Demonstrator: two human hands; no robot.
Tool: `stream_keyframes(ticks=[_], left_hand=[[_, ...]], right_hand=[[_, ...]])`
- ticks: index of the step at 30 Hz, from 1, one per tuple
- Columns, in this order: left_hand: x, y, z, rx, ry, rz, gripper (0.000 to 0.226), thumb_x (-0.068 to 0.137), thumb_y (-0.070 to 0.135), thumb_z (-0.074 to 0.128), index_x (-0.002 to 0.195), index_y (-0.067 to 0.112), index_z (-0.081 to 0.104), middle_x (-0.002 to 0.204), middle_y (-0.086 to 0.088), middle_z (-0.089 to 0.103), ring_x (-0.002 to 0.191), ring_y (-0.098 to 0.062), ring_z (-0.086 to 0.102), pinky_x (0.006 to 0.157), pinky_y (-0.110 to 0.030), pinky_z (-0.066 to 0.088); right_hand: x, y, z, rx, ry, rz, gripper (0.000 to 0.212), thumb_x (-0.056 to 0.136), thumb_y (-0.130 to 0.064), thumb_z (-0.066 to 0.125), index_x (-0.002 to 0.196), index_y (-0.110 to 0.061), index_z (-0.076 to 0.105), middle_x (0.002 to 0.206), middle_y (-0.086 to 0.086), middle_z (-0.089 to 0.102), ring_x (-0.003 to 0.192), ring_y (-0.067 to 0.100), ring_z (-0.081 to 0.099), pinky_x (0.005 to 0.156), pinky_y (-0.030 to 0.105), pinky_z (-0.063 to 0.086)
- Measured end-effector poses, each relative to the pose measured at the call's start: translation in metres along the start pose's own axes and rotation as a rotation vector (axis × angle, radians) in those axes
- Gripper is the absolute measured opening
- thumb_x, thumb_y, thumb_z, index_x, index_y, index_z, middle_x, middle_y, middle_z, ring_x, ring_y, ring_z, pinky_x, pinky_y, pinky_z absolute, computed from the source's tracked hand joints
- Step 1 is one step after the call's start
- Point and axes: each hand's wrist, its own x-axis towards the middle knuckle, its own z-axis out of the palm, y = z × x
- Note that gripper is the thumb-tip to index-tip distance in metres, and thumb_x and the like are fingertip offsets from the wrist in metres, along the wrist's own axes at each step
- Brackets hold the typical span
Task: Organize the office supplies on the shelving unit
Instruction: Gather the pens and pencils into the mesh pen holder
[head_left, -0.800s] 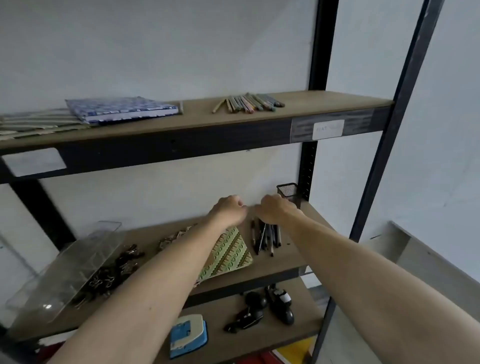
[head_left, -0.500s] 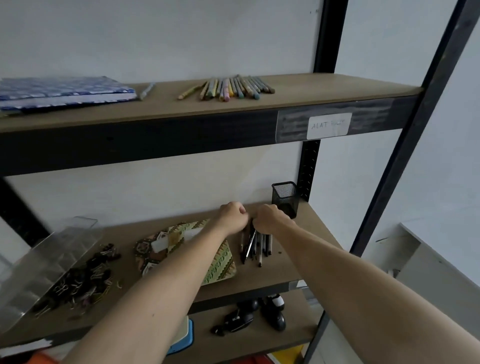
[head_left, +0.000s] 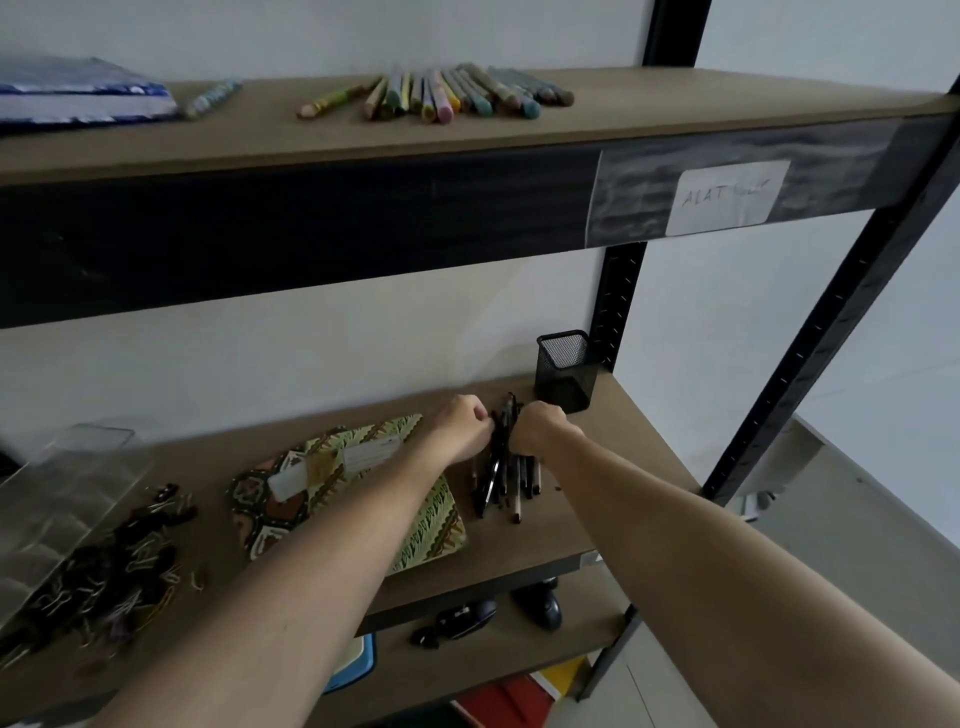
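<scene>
A bundle of dark pens (head_left: 506, 475) lies on the middle shelf (head_left: 618, 483), far ends lifted between my two hands. My left hand (head_left: 465, 428) grips the bundle from the left and my right hand (head_left: 537, 428) grips it from the right, fingers curled. A black mesh pen cup (head_left: 566, 371) stands just behind my right hand at the back right corner. Two patterned notebooks (head_left: 322, 483) lie under my left forearm. Coloured pencils (head_left: 441, 93) lie in a row on the upper shelf (head_left: 675, 111).
A clear plastic organiser box (head_left: 57, 504) leans at the far left beside a heap of binder clips and paper clips (head_left: 114, 577). A blue notebook (head_left: 78, 96) lies on the upper shelf. Staplers (head_left: 462, 618) sit on the lower shelf. Black uprights (head_left: 831, 317) frame the right side.
The view has tilted up and moved closer. Both hands have closed in on the pens and lifted their far ends off the shelf.
</scene>
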Motion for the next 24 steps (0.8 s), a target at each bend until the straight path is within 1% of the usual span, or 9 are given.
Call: stream_keyframes(ticks=[3, 5, 10, 11, 13, 15, 18, 22, 24], left_hand=[[0.007, -0.004, 0.003, -0.006, -0.008, 0.017, 0.024, 0.099, 0.026, 0.047, 0.113, 0.016, 0.063, 0.110, -0.002, 0.060, 0.097, -0.019, 0.055, 0.075, -0.030, 0.039], [0.010, -0.005, 0.005, -0.018, -0.012, 0.024, 0.023, 0.098, 0.025, 0.047, 0.111, 0.015, 0.063, 0.111, -0.003, 0.061, 0.097, -0.019, 0.056, 0.075, -0.029, 0.040], [0.021, -0.007, 0.007, -0.030, -0.010, 0.022, 0.021, 0.095, 0.028, 0.050, 0.105, 0.017, 0.064, 0.107, -0.003, 0.063, 0.097, -0.021, 0.059, 0.078, -0.032, 0.046], [0.023, -0.007, 0.007, -0.026, -0.009, 0.021, 0.020, 0.095, 0.029, 0.050, 0.104, 0.018, 0.064, 0.106, -0.003, 0.064, 0.097, -0.022, 0.059, 0.080, -0.033, 0.047], [0.026, -0.007, 0.008, -0.009, 0.003, 0.023, 0.020, 0.094, 0.030, 0.051, 0.103, 0.019, 0.064, 0.107, -0.003, 0.065, 0.098, -0.023, 0.059, 0.085, -0.034, 0.049], [0.028, -0.007, 0.008, -0.002, 0.013, 0.025, 0.020, 0.093, 0.029, 0.052, 0.102, 0.018, 0.065, 0.107, -0.004, 0.065, 0.099, -0.024, 0.059, 0.087, -0.035, 0.050], [0.029, -0.009, 0.008, -0.007, 0.017, 0.012, 0.020, 0.093, 0.029, 0.053, 0.104, 0.017, 0.065, 0.107, -0.004, 0.064, 0.100, -0.025, 0.059, 0.085, -0.033, 0.048], [0.033, -0.015, 0.009, -0.033, 0.035, -0.002, 0.019, 0.091, 0.029, 0.054, 0.103, 0.018, 0.065, 0.108, -0.004, 0.065, 0.100, -0.024, 0.059, 0.086, -0.033, 0.049], [0.034, -0.017, 0.010, -0.044, 0.030, -0.007, 0.020, 0.092, 0.029, 0.054, 0.105, 0.018, 0.064, 0.108, -0.004, 0.064, 0.099, -0.023, 0.059, 0.085, -0.032, 0.048]], right_hand=[[0.012, 0.000, 0.006, -0.012, -0.024, 0.043, 0.043, 0.091, -0.021, 0.060, 0.129, -0.001, 0.057, 0.124, 0.012, 0.059, 0.118, 0.028, 0.057, 0.083, 0.030, 0.049], [0.012, -0.001, 0.006, -0.004, -0.009, 0.052, 0.040, 0.090, -0.020, 0.061, 0.126, 0.000, 0.060, 0.114, 0.012, 0.059, 0.114, 0.027, 0.059, 0.071, 0.030, 0.047], [0.014, -0.003, 0.009, 0.041, 0.013, 0.075, 0.037, 0.087, -0.016, 0.062, 0.121, -0.001, 0.062, 0.099, 0.009, 0.058, 0.102, 0.026, 0.062, 0.065, 0.030, 0.045], [0.013, -0.002, 0.008, 0.067, 0.027, 0.074, 0.038, 0.087, -0.016, 0.063, 0.123, -0.002, 0.062, 0.092, 0.008, 0.054, 0.105, 0.027, 0.062, 0.068, 0.030, 0.046], [0.014, 0.000, 0.007, 0.163, 0.044, 0.052, 0.039, 0.088, -0.015, 0.064, 0.125, -0.002, 0.061, 0.086, 0.006, 0.048, 0.117, 0.030, 0.059, 0.083, 0.034, 0.047], [0.012, 0.000, 0.006, 0.222, 0.067, 0.040, 0.037, 0.090, -0.014, 0.064, 0.125, -0.003, 0.061, 0.096, 0.010, 0.055, 0.122, 0.031, 0.057, 0.091, 0.034, 0.046], [0.012, -0.008, 0.012, 0.216, 0.070, 0.064, 0.023, 0.090, -0.014, 0.063, 0.111, -0.004, 0.063, 0.112, 0.013, 0.061, 0.118, 0.029, 0.060, 0.081, 0.030, 0.047], [0.012, -0.011, 0.015, 0.242, 0.086, 0.131, 0.031, 0.088, -0.011, 0.066, 0.118, -0.003, 0.063, 0.124, 0.012, 0.062, 0.117, 0.027, 0.061, 0.090, 0.032, 0.051], [0.014, -0.008, 0.014, 0.252, 0.089, 0.142, 0.031, 0.089, -0.009, 0.065, 0.120, -0.002, 0.062, 0.127, 0.013, 0.060, 0.118, 0.028, 0.060, 0.090, 0.032, 0.051]])
